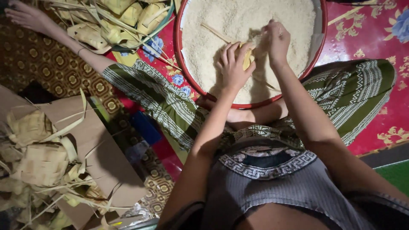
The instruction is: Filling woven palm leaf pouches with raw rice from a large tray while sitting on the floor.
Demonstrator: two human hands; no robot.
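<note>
Head | left hand (233,64) grips one woven pouch (247,58) | right hand (276,39) pinches rice (238,21)

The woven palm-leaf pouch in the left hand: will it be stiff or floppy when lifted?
The pouch probably stays fairly stiff, being tightly plaited. Its loose leaf strips would likely flop. Rice from the right hand may make it heavier.

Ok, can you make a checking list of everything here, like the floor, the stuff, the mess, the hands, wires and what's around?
Surface: red flowered mat on the floor.
Job's things: red-rimmed basin full of rice; yellow leaf pouch over the rice.
Clutter: woven pouches on cardboard at left; more pouches in a bowl up top.
Hands: left hand holds the leaf pouch; right hand pinches rice above it.
Cables: nothing seen.
Surroundings: another person's foot at top left.
</note>
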